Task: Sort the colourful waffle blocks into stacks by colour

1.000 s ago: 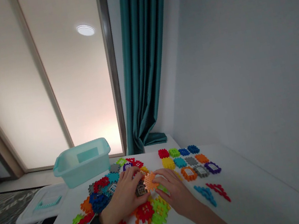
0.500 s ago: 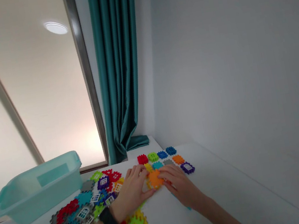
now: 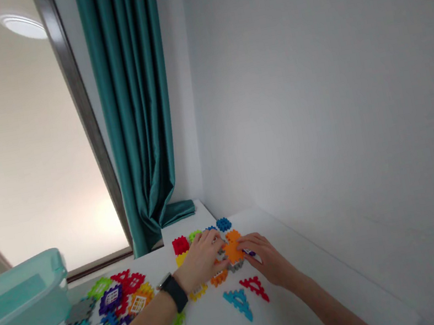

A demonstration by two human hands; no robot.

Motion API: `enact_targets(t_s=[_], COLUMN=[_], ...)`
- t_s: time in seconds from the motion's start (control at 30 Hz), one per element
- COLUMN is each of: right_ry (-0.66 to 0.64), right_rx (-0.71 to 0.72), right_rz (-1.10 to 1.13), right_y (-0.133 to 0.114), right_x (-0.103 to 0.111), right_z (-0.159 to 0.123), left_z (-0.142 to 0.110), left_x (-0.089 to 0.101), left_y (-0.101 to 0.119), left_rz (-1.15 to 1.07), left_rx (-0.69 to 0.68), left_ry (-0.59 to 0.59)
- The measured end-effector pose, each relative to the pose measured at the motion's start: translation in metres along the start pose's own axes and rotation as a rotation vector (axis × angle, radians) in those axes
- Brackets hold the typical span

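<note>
An orange notched building tile (image 3: 233, 251) is between my two hands, over smaller tiles on the white table. My left hand (image 3: 202, 257), with a dark watch on its wrist, pinches the tile's left side. From the right, my right hand (image 3: 268, 260) has its fingers and thumb closed on the opposite edge. Around them lie a red tile (image 3: 180, 244), a yellow tile (image 3: 181, 259), a dark blue tile (image 3: 223, 224) and another orange tile (image 3: 219, 278); my hands partly cover the others. Nearer me are a blue triangular piece (image 3: 239, 303) and a red triangular piece (image 3: 255, 288).
A pile of mixed tiles, among them a purple window tile (image 3: 110, 298), spreads over the table's left side. Behind it stands a pale teal plastic tub (image 3: 24, 308). A green curtain (image 3: 137, 115) hangs at the back, and a grey wall (image 3: 317, 111) borders the right.
My view has turned right. Both hands have moved the orange tile rightward across the laid-out tiles. The two triangular pieces now show in front of my hands.
</note>
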State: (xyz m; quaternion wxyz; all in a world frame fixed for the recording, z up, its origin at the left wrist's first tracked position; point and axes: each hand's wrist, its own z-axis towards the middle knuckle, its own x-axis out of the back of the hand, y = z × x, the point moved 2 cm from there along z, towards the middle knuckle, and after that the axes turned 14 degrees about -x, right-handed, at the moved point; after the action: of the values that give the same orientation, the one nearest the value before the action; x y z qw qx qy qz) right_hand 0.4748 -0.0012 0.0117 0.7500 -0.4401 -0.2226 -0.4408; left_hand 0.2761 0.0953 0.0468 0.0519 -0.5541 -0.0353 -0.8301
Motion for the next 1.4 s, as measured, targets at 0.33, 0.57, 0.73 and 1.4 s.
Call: enact_targets(t_s=[0.33, 0.57, 0.73, 1.4], right_ry=[-0.111, -0.164, -0.192, -0.305], right_rx=[-0.072, -0.102, -0.130, -0.225], right_rz=[0.065, 0.076, 0.097, 0.122], right_y=[0.055, 0.080, 0.089, 0.118], right_x=[-0.003, -0.010, -0.017, -0.030], right_z=[0.032, 0.054, 0.061, 0.062], left_z=[0.039, 0.057, 0.064, 0.070], left_x=[-0.025, -0.034, -0.048, -0.069], left_y=[-0.035, -0.055, -0.062, -0.063], left_rz=[-0.028, -0.020, -0.015, 0.003], left_rx=[0.026, 0.054, 0.068, 0.117], left_ry=[-0.048, -0.074, -0.100, -0.187])
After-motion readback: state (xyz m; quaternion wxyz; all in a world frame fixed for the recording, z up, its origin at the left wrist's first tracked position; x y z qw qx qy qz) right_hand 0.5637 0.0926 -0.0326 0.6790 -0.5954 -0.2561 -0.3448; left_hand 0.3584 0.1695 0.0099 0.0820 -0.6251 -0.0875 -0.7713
